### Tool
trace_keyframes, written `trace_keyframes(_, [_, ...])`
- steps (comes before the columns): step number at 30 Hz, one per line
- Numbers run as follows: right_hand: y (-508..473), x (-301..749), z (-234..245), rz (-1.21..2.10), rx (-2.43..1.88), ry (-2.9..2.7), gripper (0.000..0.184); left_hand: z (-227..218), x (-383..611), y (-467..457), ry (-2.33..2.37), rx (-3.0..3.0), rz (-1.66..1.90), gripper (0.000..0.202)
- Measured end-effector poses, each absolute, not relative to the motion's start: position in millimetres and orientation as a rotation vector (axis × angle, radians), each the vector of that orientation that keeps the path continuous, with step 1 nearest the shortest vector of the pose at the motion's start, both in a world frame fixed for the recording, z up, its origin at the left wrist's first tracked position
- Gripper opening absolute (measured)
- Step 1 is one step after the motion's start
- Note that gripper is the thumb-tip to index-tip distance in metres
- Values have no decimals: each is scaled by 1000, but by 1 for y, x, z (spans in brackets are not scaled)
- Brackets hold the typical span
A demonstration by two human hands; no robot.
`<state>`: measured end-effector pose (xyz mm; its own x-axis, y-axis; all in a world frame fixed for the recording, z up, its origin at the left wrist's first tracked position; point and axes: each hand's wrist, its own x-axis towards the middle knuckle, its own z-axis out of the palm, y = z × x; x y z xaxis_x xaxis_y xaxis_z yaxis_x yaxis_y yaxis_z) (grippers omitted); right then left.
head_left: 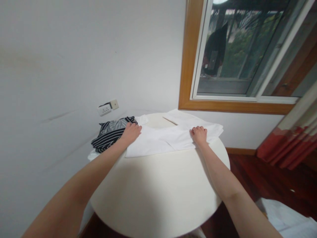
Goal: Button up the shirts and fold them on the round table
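Observation:
A white garment (158,140) lies across the far half of a round white table (153,195), with a second part angled back toward the window. Whether it is a shirt or trousers I cannot tell. My left hand (132,131) is at its left end, fingers bent and closed on the cloth. Toward its right end, my right hand (199,134) grips the fabric with curled fingers. Right beside my left hand sits a pile of folded black-and-white striped clothes (109,135), partly behind my forearm.
A white wall with a power socket (104,109) stands close behind and left of the table. At the right are a wood-framed window (189,66) and a red and cream curtain (284,142). White cloth (287,215) shows at the lower right above the dark wooden floor.

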<state>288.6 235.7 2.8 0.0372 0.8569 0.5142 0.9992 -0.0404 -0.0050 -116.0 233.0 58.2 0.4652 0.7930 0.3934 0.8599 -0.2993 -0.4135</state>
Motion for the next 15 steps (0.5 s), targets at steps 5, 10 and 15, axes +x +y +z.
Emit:
trace_keyframes(5, [231, 295, 10, -526, -1998, -1884, 40, 53, -112, 232, -1358, -2175, -193, 28])
trace_keyframes(10, [230, 301, 16, -447, -2047, -1917, 41, 60, -114, 233, -1341, -2178, -148, 37])
trace_keyframes(15, [231, 307, 20, -378, -2082, -1913, 43, 69, -112, 228, -1357, -2119, -69, 40])
